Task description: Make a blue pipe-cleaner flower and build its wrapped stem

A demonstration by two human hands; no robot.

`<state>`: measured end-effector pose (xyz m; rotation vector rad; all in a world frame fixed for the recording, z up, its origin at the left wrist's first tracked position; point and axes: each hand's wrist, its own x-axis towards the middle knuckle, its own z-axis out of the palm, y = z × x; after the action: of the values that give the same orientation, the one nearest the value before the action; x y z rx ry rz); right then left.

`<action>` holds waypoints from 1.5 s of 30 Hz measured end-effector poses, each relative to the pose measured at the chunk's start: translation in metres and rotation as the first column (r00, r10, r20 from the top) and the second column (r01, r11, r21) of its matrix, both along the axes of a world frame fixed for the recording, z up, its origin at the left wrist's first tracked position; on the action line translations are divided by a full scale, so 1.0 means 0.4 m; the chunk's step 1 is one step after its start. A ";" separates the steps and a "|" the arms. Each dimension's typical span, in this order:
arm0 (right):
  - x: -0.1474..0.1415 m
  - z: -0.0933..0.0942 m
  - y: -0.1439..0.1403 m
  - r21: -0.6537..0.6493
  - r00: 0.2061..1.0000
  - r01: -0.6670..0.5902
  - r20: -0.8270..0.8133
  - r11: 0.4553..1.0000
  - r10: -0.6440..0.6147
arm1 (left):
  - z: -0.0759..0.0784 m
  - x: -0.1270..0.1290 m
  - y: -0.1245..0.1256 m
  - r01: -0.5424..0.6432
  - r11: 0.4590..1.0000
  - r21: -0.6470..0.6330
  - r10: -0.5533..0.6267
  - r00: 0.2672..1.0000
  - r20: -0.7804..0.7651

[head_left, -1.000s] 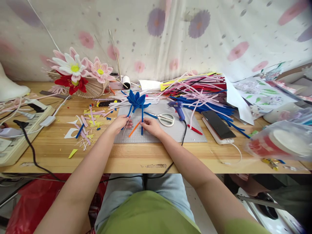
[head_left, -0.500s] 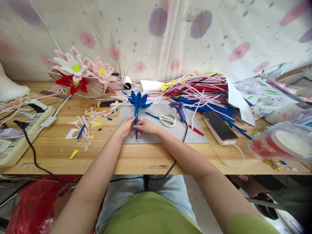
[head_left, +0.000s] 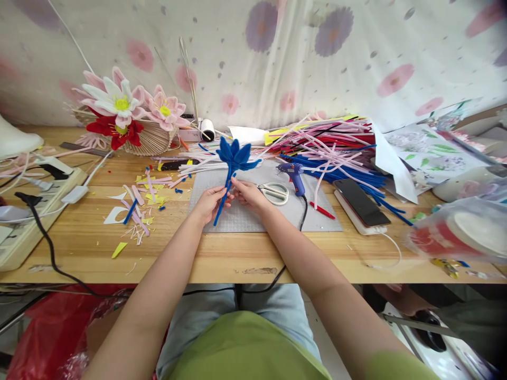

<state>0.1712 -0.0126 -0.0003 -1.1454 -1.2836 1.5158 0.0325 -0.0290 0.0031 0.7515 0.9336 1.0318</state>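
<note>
A blue pipe-cleaner flower (head_left: 237,157) is held above the grey cutting mat, its petals up and its stem slanting down to the left. My left hand (head_left: 211,206) is closed around the stem. Close beside the stem, my right hand (head_left: 250,196) pinches a blue pipe cleaner (head_left: 233,176); only its tip shows above the fingers, and whether it joins the stem is hidden. White-handled scissors (head_left: 276,193) lie partly behind my right hand. To their right rests a purple glue gun (head_left: 293,177) on the cutting mat (head_left: 261,224).
Several pipe cleaners (head_left: 340,150) are heaped at the back right. A phone (head_left: 362,203) lies on a white power bank. Offcuts (head_left: 138,211) litter the left side, near a power strip (head_left: 43,216). Finished flowers (head_left: 121,103) stand back left. A red pen (head_left: 322,210) lies on the mat.
The flower has shifted slightly right and tilted, its head now leaning right. My right hand has moved up and right along the stem and covers the scissor blades.
</note>
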 end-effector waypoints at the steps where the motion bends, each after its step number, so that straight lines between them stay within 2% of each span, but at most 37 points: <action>1: 0.000 0.003 0.001 -0.037 0.995 -0.046 -0.085 0.998 0.043 | 0.001 0.002 -0.002 0.038 0.999 0.012 -0.038 0.999 0.001; 3: 0.000 0.006 0.002 -0.054 0.979 -0.082 -0.189 0.995 0.070 | 0.004 0.004 -0.006 0.096 0.995 0.033 -0.096 0.995 0.011; 7: 0.008 -0.003 0.010 -0.038 0.977 -0.009 -0.215 0.999 0.000 | 0.014 0.003 -0.014 0.175 0.983 0.050 -0.176 0.984 0.002; 14: 0.037 -0.019 0.031 0.004 0.966 0.112 -0.235 0.994 -0.108 | -0.014 0.001 -0.005 0.180 0.983 0.039 -0.168 0.963 -0.211; 21: 0.040 -0.021 0.034 0.003 0.951 0.181 -0.255 0.984 -0.174 | -0.016 0.012 -0.012 0.194 0.979 0.066 -0.173 0.955 -0.241; 25: 0.038 -0.016 0.024 0.059 0.981 0.142 -0.144 0.988 -0.133 | -0.013 0.012 -0.015 0.183 0.983 0.036 -0.175 0.971 -0.162; 30: 0.012 -0.009 0.000 0.144 0.999 -0.043 0.038 0.989 0.038 | -0.022 0.019 0.008 -0.024 0.993 0.116 0.026 1.000 -0.015; 32: -0.003 -0.014 -0.002 0.183 0.989 -0.097 0.127 0.978 0.074 | -0.026 0.021 0.022 -0.058 0.993 0.100 0.053 0.997 0.051; 37: -0.027 -0.033 0.006 0.315 0.936 -0.143 0.350 0.938 0.026 | -0.035 0.021 0.041 -0.059 0.997 0.050 0.052 0.991 0.121; 42: -0.029 -0.046 0.005 0.312 0.941 -0.087 0.338 0.946 -0.025 | -0.024 0.007 0.036 -0.126 0.991 0.043 0.116 0.975 0.189; 45: -0.015 -0.049 0.007 0.318 0.935 -0.076 0.352 0.945 -0.043 | -0.016 -0.007 0.035 -0.155 0.987 0.040 0.146 0.974 0.171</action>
<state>0.1650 -0.0100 -0.0200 -1.2198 -1.7191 1.0767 0.0296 -0.0150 -0.0035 0.6337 0.8295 1.2382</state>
